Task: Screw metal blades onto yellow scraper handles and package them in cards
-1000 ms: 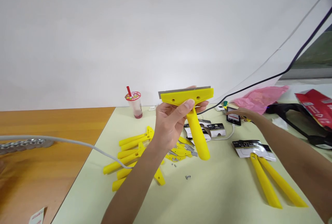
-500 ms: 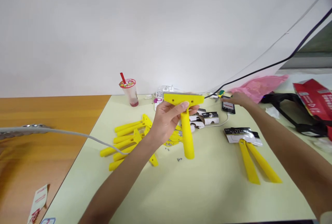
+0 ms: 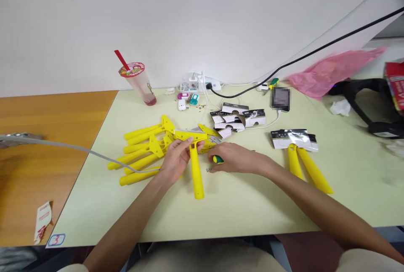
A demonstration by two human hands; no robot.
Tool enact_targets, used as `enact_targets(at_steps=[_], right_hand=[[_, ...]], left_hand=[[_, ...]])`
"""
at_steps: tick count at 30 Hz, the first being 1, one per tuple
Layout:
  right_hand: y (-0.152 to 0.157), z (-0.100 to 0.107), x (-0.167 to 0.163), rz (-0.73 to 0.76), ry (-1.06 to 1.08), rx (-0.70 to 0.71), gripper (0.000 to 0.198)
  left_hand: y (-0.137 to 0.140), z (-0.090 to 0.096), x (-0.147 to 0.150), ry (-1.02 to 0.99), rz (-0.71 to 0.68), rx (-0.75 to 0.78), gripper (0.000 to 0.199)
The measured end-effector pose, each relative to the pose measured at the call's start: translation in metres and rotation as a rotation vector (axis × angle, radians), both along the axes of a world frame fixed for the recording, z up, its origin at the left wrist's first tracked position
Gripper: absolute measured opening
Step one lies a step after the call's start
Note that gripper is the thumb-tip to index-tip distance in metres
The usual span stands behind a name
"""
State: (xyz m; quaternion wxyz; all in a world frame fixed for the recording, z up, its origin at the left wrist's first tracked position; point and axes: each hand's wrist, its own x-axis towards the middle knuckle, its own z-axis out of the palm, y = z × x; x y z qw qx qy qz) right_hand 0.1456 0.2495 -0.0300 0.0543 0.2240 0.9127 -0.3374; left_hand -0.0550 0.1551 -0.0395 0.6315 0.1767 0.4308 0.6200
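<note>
My left hand (image 3: 178,158) is closed round the neck of a yellow scraper (image 3: 196,171), its thumb on the wide head and its handle pointing down towards me. A screwdriver (image 3: 218,159) with a green and yellow handle is in my right hand (image 3: 235,157), the handle's end showing at the fingers. The fingertips are down by a few small screws (image 3: 208,170) on the table. Left of and behind the held scraper lie several yellow scraper handles (image 3: 139,150), partly hidden by my left hand. Two more yellow scrapers (image 3: 311,171) rest at the right, their heads under printed card sleeves (image 3: 293,138).
Several card sleeves (image 3: 233,120) lie behind my hands. A drink cup (image 3: 140,85) with a red straw, a power strip (image 3: 197,85), a phone (image 3: 280,98) and a second screwdriver (image 3: 273,83) stand along the wall. A grey cable (image 3: 82,149) crosses at left; a pink bag (image 3: 331,72) lies at right.
My right hand has come back from beside the phone to the screws, now with a screwdriver in it. My left hand has lowered the scraper towards the table. The view has tilted down.
</note>
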Motion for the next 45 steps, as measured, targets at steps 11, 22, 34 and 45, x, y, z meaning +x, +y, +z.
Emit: enact_targets(at_steps=[11, 22, 34, 45], right_hand=[[0.001, -0.011, -0.008, 0.13, 0.003, -0.042, 0.009], [-0.005, -0.005, 0.001, 0.175, -0.106, 0.163, 0.035], [-0.006, 0.049, 0.008, -0.087, 0.243, 0.206, 0.027], [-0.008, 0.055, -0.025, -0.168, 0.194, 0.246, 0.012]], left_hand=[[-0.004, -0.01, -0.003, 0.001, -0.032, -0.029, 0.025], [-0.007, -0.017, 0.004, 0.004, -0.065, -0.006, 0.023], [-0.011, -0.015, 0.009, 0.01, -0.068, 0.057, 0.027], [-0.011, -0.013, 0.007, 0.008, -0.018, 0.139, 0.033]])
